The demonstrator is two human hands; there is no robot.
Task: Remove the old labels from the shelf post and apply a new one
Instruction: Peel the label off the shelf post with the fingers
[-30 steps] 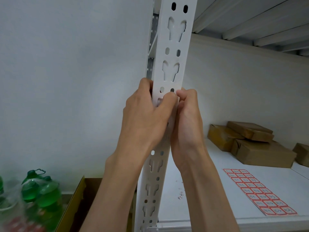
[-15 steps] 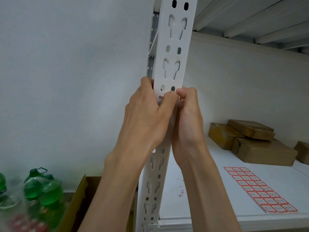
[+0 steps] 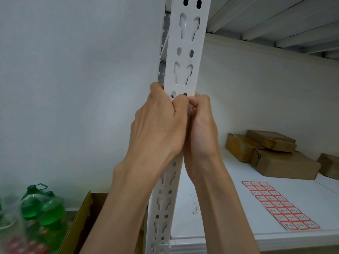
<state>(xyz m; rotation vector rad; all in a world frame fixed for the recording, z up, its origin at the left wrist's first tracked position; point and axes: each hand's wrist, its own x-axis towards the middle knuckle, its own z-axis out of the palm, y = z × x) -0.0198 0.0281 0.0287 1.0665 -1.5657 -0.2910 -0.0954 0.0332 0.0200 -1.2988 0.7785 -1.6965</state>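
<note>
A white slotted shelf post (image 3: 185, 52) rises through the middle of the view. My left hand (image 3: 157, 125) grips it from the left, fingers curled round its edge and thumb on its front. My right hand (image 3: 200, 129) is curled against the post's right side, its thumb and fingertips meeting my left thumb on the front face. Whatever lies under the fingertips is hidden; no label shows on the bare post. A sheet of red-bordered labels (image 3: 280, 206) lies flat on the white shelf (image 3: 229, 217) at lower right.
Brown paper-wrapped parcels (image 3: 271, 153) are stacked at the back right of the shelf. Small scraps (image 3: 195, 210) lie on the shelf near the post. Green bottles (image 3: 42, 206) and an open cardboard box (image 3: 86, 213) stand at lower left. Another shelf (image 3: 275, 21) is overhead.
Both hands stay on the post at the same spot; the fingertips have shifted only slightly, and the view has crept a little.
</note>
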